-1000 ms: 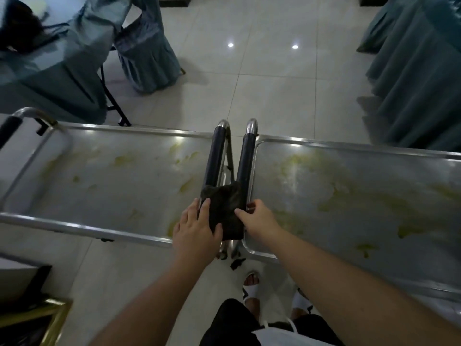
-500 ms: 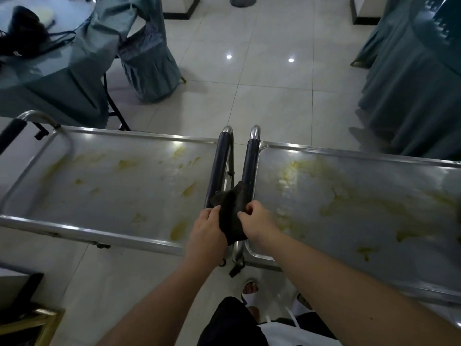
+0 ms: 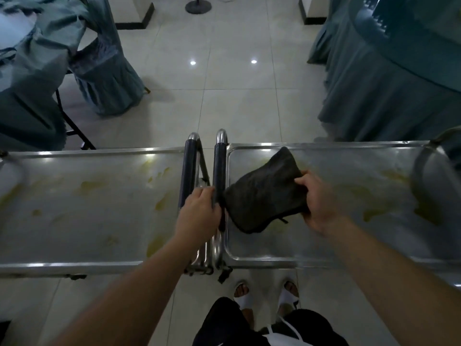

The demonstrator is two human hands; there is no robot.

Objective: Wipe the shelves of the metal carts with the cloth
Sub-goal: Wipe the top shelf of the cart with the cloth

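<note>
Right hand (image 3: 321, 203) grips the dark cloth (image 3: 264, 193) at centre frame, over the stained shelf of the right cart (image 3: 349, 245). Left hand (image 3: 199, 216) curls around that cart's dark handle (image 3: 220, 176), beside the left cart (image 3: 87, 208).
</note>
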